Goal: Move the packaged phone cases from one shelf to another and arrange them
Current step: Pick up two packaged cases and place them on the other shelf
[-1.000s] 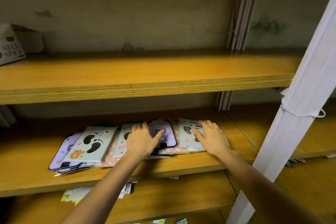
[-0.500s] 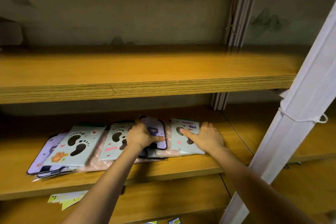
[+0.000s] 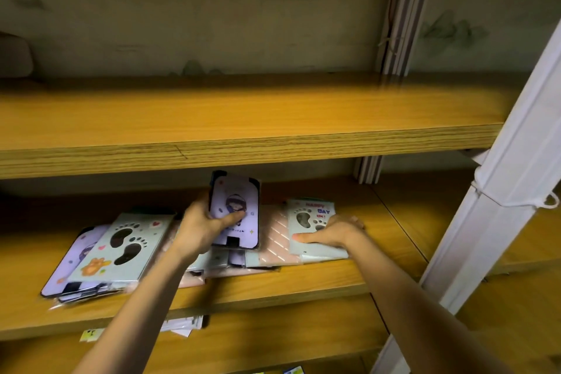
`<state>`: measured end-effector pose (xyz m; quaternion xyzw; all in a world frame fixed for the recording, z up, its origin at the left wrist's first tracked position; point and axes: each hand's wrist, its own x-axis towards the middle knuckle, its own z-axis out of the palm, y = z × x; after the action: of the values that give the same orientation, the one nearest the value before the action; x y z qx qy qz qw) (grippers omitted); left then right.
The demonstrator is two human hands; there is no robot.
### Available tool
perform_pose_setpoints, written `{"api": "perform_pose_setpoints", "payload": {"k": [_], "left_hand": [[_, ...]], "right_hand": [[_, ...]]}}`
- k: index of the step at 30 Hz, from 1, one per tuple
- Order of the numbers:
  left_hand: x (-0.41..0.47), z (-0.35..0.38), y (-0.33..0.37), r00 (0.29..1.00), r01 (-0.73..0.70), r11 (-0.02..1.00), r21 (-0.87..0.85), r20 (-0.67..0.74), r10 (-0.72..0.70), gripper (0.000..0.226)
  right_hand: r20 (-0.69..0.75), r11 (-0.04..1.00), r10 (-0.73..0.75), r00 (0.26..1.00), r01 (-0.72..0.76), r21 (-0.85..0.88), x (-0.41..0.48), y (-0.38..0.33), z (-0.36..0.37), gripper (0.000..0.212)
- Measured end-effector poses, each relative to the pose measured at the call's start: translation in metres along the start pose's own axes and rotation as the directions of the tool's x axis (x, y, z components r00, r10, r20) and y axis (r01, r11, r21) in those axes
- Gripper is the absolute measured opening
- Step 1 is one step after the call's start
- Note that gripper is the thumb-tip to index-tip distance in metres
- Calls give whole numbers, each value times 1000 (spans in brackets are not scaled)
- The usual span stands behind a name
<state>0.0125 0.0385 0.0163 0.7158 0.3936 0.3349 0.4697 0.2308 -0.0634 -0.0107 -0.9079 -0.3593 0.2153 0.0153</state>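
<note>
Packaged phone cases lie in a loose row on the middle wooden shelf (image 3: 303, 279). My left hand (image 3: 198, 228) grips a lilac case with a cartoon girl (image 3: 235, 206), lifted and tilted up off the pile. My right hand (image 3: 334, 232) closes on a pale green footprint case (image 3: 306, 215) at the right end, thumb on top, the case still lying on the pile. A pink striped case (image 3: 276, 237) sits between the two. Further left lie another green footprint case (image 3: 124, 246) and a lilac case (image 3: 76, 258) under it.
The upper shelf (image 3: 243, 118) above is bare wood with a blurred box (image 3: 13, 56) at its far left. A white upright post (image 3: 501, 191) crosses the right side. Loose packets (image 3: 182, 323) lie on the lower shelf.
My left hand has picked the lilac cartoon case up off the pile and raised it. My right hand has curled around the right-hand green footprint case. The camera moved closer.
</note>
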Motion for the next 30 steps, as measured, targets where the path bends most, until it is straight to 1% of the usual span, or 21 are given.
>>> {"api": "perform_pose_setpoints", "payload": {"k": [2, 3, 6, 8, 9, 10, 12, 14, 16, 18, 20, 24, 27, 30], "left_hand": [[0, -4, -4, 1000, 6, 1000, -26, -11, -6, 37], [-1, -5, -6, 1000, 6, 999, -41, -9, -7, 40], [-2, -6, -9, 1000, 8, 998, -68, 7, -7, 31], [-4, -7, -10, 1000, 2, 996, -95, 14, -1, 30], [-4, -7, -11, 1000, 3, 994, -111, 18, -1, 30], [-6, -7, -10, 1000, 5, 991, -131, 25, -1, 30], [-10, -5, -8, 999, -7, 985, -175, 34, 13, 29], [-14, 0, -4, 998, -8, 977, -212, 52, 19, 32], [-20, 6, 0, 997, -2, 970, -243, 68, 19, 33], [-26, 16, 0, 993, 14, 956, -294, 120, 22, 34], [-31, 27, 0, 983, 58, 936, -348, 185, 8, 37], [-48, 52, 11, 958, 108, 916, -386, 287, 8, 34], [-66, 66, 24, 943, 108, 918, -380, 332, 26, 36], [-83, 78, 34, 929, 95, 931, -352, 368, 45, 37]], "right_hand": [[24, 999, -7, 1000, 6, 48, 4, 3, -4, 109], [35, 995, -5, 999, 2, 101, 6, 6, -6, 108], [53, 949, 6, 999, -22, 313, 7, 12, -7, 112], [9, 914, 13, 1000, -16, 406, 5, 16, -7, 112], [-31, 897, 24, 999, -8, 442, 3, 17, -7, 108], [-75, 878, 39, 996, 1, 480, 1, 18, -7, 101], [-161, 818, 76, 984, 30, 574, -3, 22, -8, 78], [-204, 747, 96, 974, 65, 661, -11, 28, -6, 57], [-243, 667, 101, 965, 115, 736, -29, 37, -2, 43], [-262, 552, 108, 959, 162, 818, -54, 48, 3, 37], [-292, 459, 114, 950, 210, 863, -77, 61, 10, 36], [-367, 407, 183, 912, 270, 873, -119, 88, 21, 33], [-392, 352, 140, 909, 325, 878, -151, 105, 23, 32], [-409, 310, 95, 908, 364, 878, -176, 127, 26, 38]]}}
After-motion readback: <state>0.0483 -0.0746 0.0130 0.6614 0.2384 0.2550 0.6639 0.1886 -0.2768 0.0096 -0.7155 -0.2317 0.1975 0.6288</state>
